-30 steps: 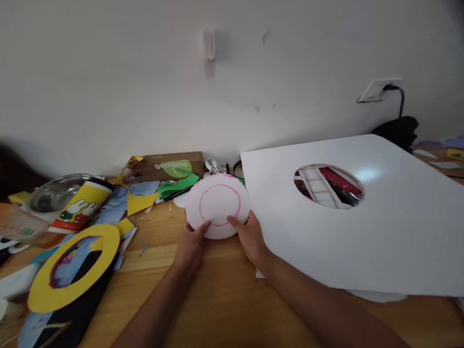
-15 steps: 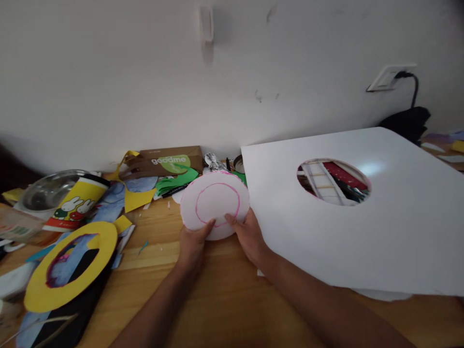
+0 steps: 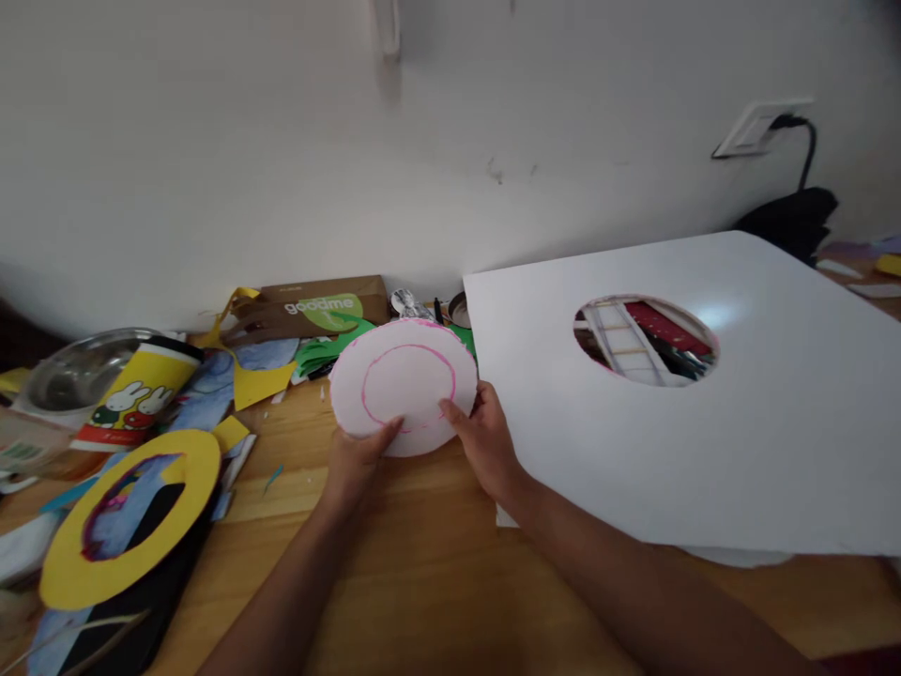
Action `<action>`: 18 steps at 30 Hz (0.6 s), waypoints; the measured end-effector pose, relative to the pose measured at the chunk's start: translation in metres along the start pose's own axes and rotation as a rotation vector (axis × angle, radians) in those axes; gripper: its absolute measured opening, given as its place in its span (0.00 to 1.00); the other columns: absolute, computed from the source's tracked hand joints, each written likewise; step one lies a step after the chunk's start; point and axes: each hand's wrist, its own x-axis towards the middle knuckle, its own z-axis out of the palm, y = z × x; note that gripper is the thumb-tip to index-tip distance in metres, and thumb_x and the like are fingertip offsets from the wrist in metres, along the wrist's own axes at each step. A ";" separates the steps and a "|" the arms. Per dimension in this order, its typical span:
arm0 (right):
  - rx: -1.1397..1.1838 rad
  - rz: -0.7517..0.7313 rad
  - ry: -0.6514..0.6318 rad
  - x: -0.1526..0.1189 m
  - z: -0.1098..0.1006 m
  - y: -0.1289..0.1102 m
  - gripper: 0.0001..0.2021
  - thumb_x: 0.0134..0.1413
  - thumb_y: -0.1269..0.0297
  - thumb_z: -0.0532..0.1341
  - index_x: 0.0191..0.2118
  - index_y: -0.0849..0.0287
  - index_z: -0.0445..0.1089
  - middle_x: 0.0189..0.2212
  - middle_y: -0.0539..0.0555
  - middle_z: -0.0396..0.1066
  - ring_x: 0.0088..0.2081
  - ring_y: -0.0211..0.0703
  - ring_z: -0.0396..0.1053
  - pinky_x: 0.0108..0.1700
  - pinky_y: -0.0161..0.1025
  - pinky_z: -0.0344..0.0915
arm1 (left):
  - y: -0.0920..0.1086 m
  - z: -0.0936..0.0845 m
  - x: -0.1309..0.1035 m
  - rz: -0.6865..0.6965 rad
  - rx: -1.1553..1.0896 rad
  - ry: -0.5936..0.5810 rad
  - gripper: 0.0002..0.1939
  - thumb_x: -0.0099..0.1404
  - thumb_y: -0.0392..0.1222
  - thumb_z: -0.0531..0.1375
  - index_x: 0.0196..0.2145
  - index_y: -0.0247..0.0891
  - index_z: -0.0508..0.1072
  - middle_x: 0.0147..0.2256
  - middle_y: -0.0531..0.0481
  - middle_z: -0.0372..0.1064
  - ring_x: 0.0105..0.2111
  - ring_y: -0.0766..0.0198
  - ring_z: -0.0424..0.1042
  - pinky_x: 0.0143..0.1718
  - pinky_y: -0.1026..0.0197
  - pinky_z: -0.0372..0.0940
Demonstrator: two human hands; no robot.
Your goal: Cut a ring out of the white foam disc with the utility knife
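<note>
So both hands are on the same thing here: a white disc (image 3: pixel 408 387) with a pink circle drawn on its face and pink along parts of its rim. The left hand (image 3: pixel 357 458) pinches the lower left of it and the right hand (image 3: pixel 487 439) has the lower right, 1 thumb each pressed on the face and the other fingers mostly hidden behind. Grip's pretty narrow, just the disc's thickness. It's tilted up toward the camera, over the middle of the wooden bench (image 3: pixel 415 573), closer to the far edge by the wall (image 3: pixel 282 141). Can't tell if its lower rim touches the wood.

Right side of the bench is mostly a big white board (image 3: pixel 739 460) with 1 oval hole, just beside the right hand. Over by the left edge there's a flat yellow ring (image 3: pixel 60 568), with a yellow cup (image 3: pixel 145 399) leaning at the metal bowl (image 3: pixel 43 380) behind it. Along the far edge sits a brown box (image 3: pixel 264 305), with green paper (image 3: pixel 316 354) in front, near the disc.
</note>
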 end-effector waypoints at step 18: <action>0.063 0.009 0.027 0.000 0.000 0.000 0.22 0.57 0.53 0.66 0.54 0.53 0.66 0.53 0.56 0.74 0.53 0.51 0.72 0.56 0.54 0.69 | 0.003 0.004 -0.008 -0.023 0.115 0.048 0.30 0.52 0.49 0.74 0.51 0.37 0.76 0.48 0.41 0.79 0.51 0.48 0.77 0.56 0.44 0.70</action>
